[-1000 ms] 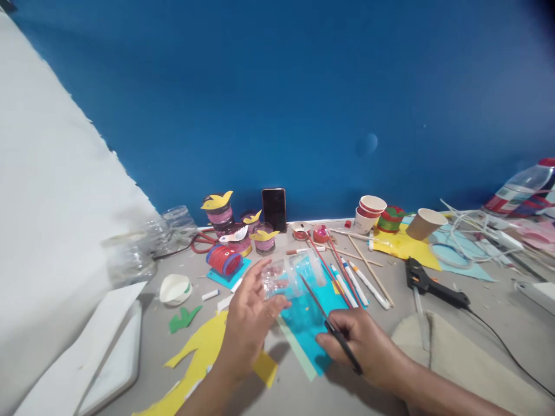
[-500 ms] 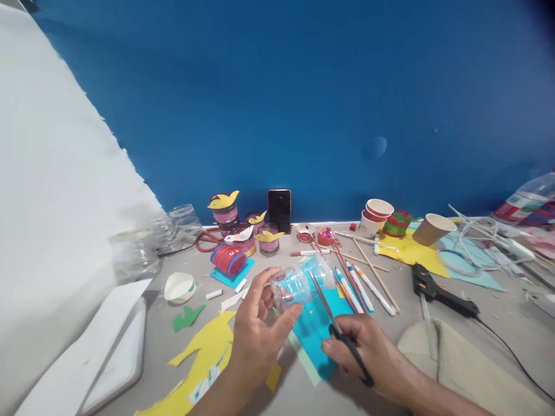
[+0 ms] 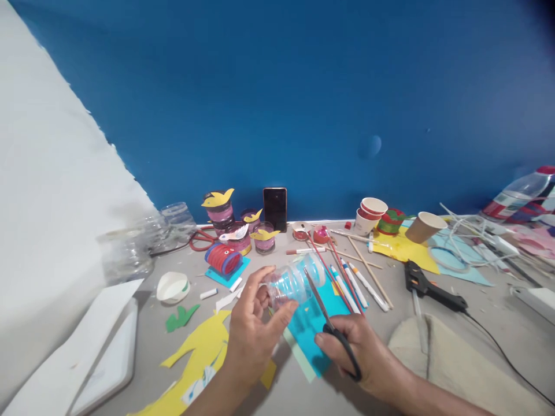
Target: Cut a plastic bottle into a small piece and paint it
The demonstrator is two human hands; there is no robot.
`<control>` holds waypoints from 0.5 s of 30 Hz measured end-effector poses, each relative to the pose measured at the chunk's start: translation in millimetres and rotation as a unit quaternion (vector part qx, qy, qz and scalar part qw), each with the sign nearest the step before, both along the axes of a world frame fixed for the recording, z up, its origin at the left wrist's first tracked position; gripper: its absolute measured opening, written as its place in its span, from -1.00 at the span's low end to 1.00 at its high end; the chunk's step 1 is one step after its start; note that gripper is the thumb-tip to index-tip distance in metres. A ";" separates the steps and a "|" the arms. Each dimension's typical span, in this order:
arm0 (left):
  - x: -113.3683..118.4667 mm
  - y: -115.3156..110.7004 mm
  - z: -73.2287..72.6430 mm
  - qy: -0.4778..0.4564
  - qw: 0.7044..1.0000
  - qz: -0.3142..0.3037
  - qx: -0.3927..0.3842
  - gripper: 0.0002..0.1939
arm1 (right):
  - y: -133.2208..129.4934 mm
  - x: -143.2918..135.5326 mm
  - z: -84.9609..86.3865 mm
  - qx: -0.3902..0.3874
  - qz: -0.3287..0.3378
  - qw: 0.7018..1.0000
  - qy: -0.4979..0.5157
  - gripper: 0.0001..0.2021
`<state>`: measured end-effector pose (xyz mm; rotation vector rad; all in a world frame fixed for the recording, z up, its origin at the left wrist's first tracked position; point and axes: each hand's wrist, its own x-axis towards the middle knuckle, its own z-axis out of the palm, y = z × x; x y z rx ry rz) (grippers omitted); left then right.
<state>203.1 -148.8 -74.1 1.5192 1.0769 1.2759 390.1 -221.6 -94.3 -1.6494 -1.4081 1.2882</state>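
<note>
Presently we hold a clear plastic container (image 3: 284, 284) in our left hand (image 3: 255, 329); the fingers and thumb grasp its near end, and it lies sideways in the air, above the blue paper (image 3: 321, 332). Our right hand (image 3: 362, 349) is closed around the black handles of the scissors (image 3: 321, 300), whose blades reach to the far part of the container. From this angle we cannot tell whether the plastic is between the blades or only behind them.

Along the back of the table (image 3: 494, 306) we see the stacked paper cups (image 3: 368, 216), one sitting inside another. Beside them is a red and green cup (image 3: 389, 225), then a tilted brown cup (image 3: 422, 228), which shows us its pale inner wall. A small red cup (image 3: 321, 234) contains something pink. The purple-banded jars (image 3: 222, 219) carry bird cutouts over their mouths, so their insides are hidden from us. On the left, clear containers (image 3: 128, 260) overlap one another and are blurred. At the right edge, a bottle (image 3: 518, 192) is leaning, partly cut off. Our forearms leave at the bottom, and the left one covers part of the yellow paper (image 3: 199, 346).
</note>
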 end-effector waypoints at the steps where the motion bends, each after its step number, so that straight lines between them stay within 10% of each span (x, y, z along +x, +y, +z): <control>1: 0.3 0.3 0.1 0.005 1.000 0.002 0.006 -0.47 | 0.7 -0.1 0.3 -0.001 0.000 1.000 0.000 -0.53; 15: -1.7 -0.6 -18.9 0.072 0.985 0.030 0.151 -0.49 | 2.9 2.9 8.2 0.006 0.013 1.000 0.014 -0.56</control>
